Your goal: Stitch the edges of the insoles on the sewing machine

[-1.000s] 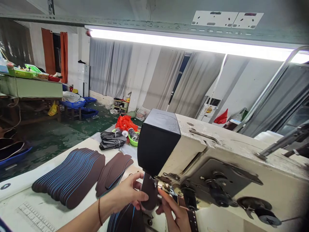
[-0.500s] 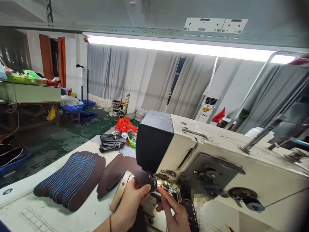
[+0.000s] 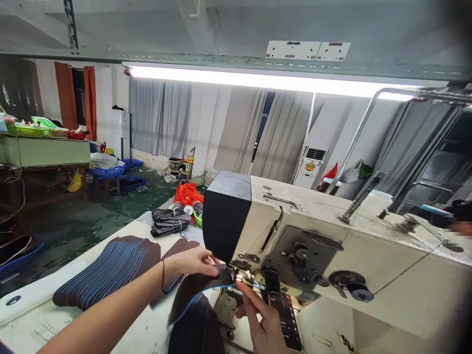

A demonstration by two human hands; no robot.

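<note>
My left hand (image 3: 192,262), its arm reaching over the table, is closed on a dark brown rounded piece with a blue edge (image 3: 193,289). The piece curves up into the needle area (image 3: 233,274) of a cream sewing machine (image 3: 302,206). My right hand (image 3: 261,317) is just right of the needle, index finger stretched to the edge of the piece and the other fingers partly curled. Beneath hangs a dark stack of pieces (image 3: 199,328). Left of my hands, a fanned row of brown blue-edged pieces (image 3: 106,270) lies on the table, beside more brown pieces (image 3: 177,248).
A tied black bundle (image 3: 170,220), a red plastic bag (image 3: 187,193) and thread spools (image 3: 189,210) sit at the table's far end. Behind the needle area lies a phone (image 3: 285,319). Overhead runs a lamp tube (image 3: 258,81). Blue baskets (image 3: 108,169) stand beyond.
My left hand has moved from beside the needle up and to the left, and more of the blue-edged piece shows. My right hand stays by the needle. The view has shifted slightly.
</note>
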